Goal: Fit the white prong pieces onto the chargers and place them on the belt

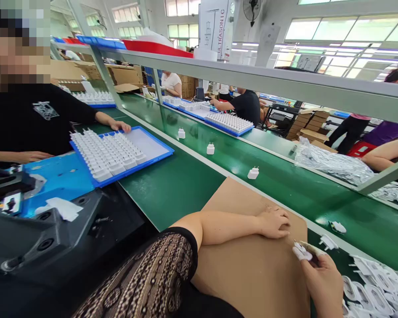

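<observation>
My left hand [274, 222] rests on a brown cardboard sheet [245, 269], its fingers loosely bent and a little apart, with nothing visible in them. Close by on the right, my right hand [325, 278] pinches a small white plug part [304, 252] with metal pins, held over the sheet's right edge. Pale coverings show on the right fingertips. Just beyond that hand lies a white two-pronged plug piece [328, 242]. A heap of white plug housings [374, 287] fills the lower right corner. Farther off sits a small white-and-green part [337, 227].
Several white plug adapters, one nearest me [253, 172], stand along the green conveyor belt [285, 185]. At left, a co-worker [29, 115] touches a blue tray [149, 165] of white adapters. A dark machine [53, 238] occupies the lower left. Clear plastic bags [331, 161] lie across the belt.
</observation>
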### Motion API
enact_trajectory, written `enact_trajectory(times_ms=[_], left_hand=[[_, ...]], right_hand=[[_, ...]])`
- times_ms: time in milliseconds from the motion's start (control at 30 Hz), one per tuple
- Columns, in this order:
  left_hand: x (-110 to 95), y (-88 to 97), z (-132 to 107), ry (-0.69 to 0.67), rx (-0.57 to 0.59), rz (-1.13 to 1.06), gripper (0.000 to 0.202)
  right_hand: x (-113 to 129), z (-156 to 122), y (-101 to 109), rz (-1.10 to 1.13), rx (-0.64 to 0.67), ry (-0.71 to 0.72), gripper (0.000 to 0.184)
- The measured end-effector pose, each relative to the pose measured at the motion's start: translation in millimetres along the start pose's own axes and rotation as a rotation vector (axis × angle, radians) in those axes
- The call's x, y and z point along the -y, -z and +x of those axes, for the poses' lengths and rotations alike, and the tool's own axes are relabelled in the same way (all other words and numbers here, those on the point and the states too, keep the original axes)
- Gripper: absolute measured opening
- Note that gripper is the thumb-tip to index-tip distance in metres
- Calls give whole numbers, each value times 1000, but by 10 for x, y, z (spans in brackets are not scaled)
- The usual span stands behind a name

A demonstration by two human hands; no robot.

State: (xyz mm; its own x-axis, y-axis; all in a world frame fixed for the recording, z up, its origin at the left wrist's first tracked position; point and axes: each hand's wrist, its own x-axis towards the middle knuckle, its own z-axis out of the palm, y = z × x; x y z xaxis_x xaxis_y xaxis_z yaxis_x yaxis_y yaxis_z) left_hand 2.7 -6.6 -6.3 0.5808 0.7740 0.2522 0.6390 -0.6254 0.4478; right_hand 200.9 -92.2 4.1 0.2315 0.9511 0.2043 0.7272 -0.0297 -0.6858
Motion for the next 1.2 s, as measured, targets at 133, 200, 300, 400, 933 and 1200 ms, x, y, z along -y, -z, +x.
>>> enact_trajectory(times_ms=[133, 200, 300, 400, 933, 1200], left_hand=[[12, -18, 5, -7, -10, -3, 36], [16, -22, 7, -8, -14, -1, 36], [14, -19, 4, -8, -19, 15, 37], [12, -16, -1, -20, -11, 28, 38], [26, -79, 18, -93, -20, 132, 48], [3, -65, 10, -61, -1, 136, 40]], right_hand=[[-63, -27, -65, 34, 34, 18, 54], [-56, -47, -80, 35, 55, -21, 56], [-4, -79, -81, 42, 69, -47, 57], [45, -100, -81, 90, 82, -35, 56], [60, -126, -149, 127, 216, 40, 49], [-48, -93, -186, 150, 222, 110, 43]])
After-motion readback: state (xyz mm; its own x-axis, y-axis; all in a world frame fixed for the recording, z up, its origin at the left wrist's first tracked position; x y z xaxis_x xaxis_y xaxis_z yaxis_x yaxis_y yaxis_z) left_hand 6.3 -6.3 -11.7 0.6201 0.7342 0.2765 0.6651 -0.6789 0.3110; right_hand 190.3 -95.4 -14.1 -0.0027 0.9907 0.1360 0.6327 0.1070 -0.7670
